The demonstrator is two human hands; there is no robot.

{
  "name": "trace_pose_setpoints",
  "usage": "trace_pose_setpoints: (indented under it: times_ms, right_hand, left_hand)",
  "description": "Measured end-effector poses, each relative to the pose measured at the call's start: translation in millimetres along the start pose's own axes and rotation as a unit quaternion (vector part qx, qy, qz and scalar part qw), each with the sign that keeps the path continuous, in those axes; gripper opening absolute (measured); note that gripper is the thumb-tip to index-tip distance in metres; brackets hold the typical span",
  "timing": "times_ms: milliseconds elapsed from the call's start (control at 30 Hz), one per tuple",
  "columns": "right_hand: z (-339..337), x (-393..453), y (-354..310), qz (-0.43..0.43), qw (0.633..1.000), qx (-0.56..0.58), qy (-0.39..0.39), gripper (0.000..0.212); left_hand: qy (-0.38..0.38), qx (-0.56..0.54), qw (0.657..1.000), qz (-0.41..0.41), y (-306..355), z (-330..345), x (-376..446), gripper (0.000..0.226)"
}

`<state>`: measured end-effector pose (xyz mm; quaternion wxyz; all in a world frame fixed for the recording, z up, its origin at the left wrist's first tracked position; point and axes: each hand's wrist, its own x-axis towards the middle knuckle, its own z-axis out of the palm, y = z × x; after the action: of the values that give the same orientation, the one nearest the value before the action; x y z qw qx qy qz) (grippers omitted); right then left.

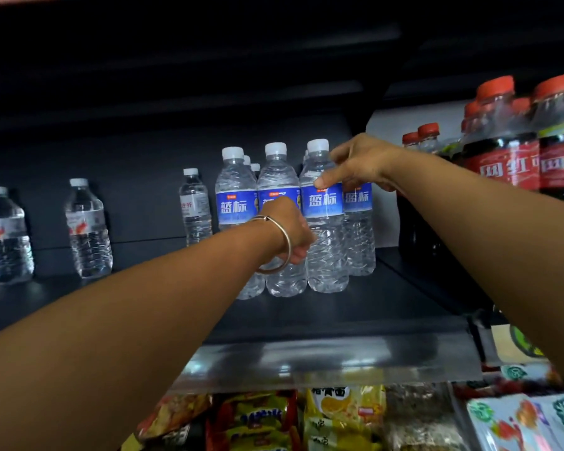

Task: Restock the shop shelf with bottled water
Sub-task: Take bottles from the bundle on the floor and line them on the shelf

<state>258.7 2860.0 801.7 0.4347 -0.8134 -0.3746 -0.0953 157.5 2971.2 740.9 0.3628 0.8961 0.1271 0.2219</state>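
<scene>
Nearest, below the shelf edge, snack packets (306, 418) crowd the lower tier, and both bare arms reach up over them. The left hand (290, 229), a silver bangle (275, 245) on its wrist, sits low against the front blue-label water bottles (324, 216); its fingers are hidden behind the wrist, so whether it grips a bottle or only steadies it I cannot tell. The right hand (355, 164) is higher, thumb pressed on the shoulder of the front right bottle and fingers curled round behind its neck, apparently holding it.

Restocking looks partly done. A tight cluster of blue-label bottles stands upright on the dark shelf (306, 320), several rows deep, towards the right end beside the red-capped dark drinks (502, 151). To the left the shelf holds only a slim white-label bottle (194, 206) just beside the cluster and two red-label water bottles (88, 229) well apart, so plenty of space is left to fill.

The bottles are clear, ribbed plastic, full, with white caps and blue wrap labels facing outward.
</scene>
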Motion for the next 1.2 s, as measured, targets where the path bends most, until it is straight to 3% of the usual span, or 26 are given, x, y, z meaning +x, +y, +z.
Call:
trace_pose_setpoints:
  times_ms: [233, 333, 467, 533, 567, 700, 867, 1033, 1200]
  right_hand:
    - [13, -17, 5, -0.006, 0.996, 0.004, 0.084, 0.066]
    - [16, -36, 7, -0.011, 0.987, -0.086, 0.139, 0.064]
    - [12, -83, 7, -0.066, 0.948, -0.259, 0.175, 0.03]
    - [11, -116, 6, -0.073, 0.927, -0.316, 0.188, 0.034]
    - [11, -134, 6, -0.065, 0.92, -0.333, 0.195, 0.036]
    - [17, -211, 20, 0.016, 0.895, -0.388, 0.221, 0.036]
    - [41, -313, 67, 0.158, 0.855, -0.467, 0.16, 0.027]
    - [78, -405, 129, 0.286, 0.831, -0.466, 0.096, 0.03]
    - [134, -491, 211, 0.385, 0.819, -0.424, 0.036, 0.04]
  left_hand:
    - [0.003, 0.017, 0.999, 0.04, -6, 3, -6, 0.017]
    - [-0.009, 0.043, 0.996, 0.079, -6, 12, -13, 0.024]
    - [-0.005, 0.08, 0.983, 0.166, -1, 27, -39, 0.017]
    - [-0.02, 0.079, 0.975, 0.209, 2, 36, -59, 0.004]
    - [-0.028, 0.079, 0.969, 0.234, 3, 41, -68, 0.012]
    - [-0.054, 0.057, 0.946, 0.315, 2, 69, -114, 0.03]
    - [-0.15, 0.041, 0.916, 0.369, -24, 134, -179, 0.031]
    - [-0.269, 0.054, 0.892, 0.359, -78, 223, -233, 0.046]
    - [-0.339, 0.072, 0.872, 0.346, -157, 326, -279, 0.044]
